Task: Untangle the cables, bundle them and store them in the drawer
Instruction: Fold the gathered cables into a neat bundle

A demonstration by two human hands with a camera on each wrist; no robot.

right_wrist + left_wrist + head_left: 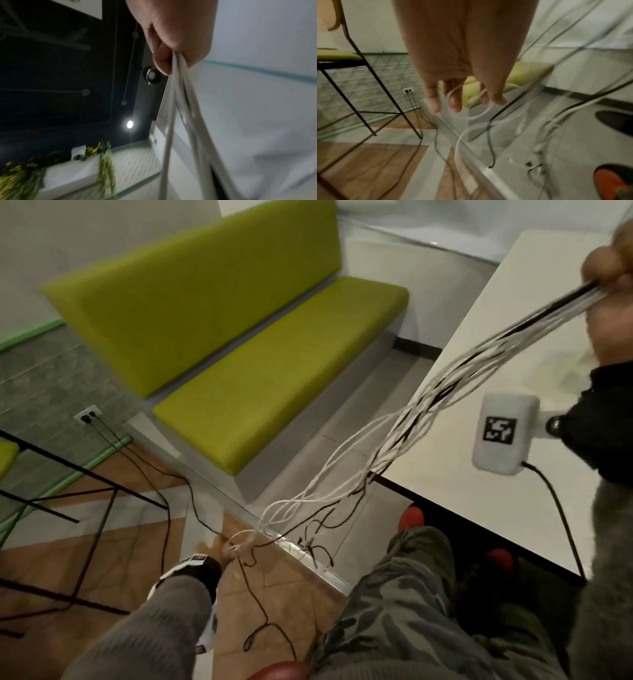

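A bundle of white and black cables (pixel 421 405) stretches slantwise from upper right down to the lower left. My right hand (pixel 603 268) is raised above the white table and grips the bundle's upper end; in the right wrist view the right hand (pixel 171 59) has thumb and fingers curled round the white cables (pixel 171 108). My left hand (pixel 222 549) is low near the floor at the tangled end. In the left wrist view the left hand (pixel 465 104) has near-straight fingers pointing down, with white cable loops (pixel 481 113) threaded between them. Loose cable ends (pixel 315 549) trail on the floor. No drawer is in view.
A green padded bench (pixel 257 364) stands along the wall ahead. The white table (pixel 496 422) is at the right. A black-framed stool (pixel 85 491) stands to the left, near a wall socket (pixel 87 416) with black cords across the floor. My legs and orange shoes (pixel 411 517) are below.
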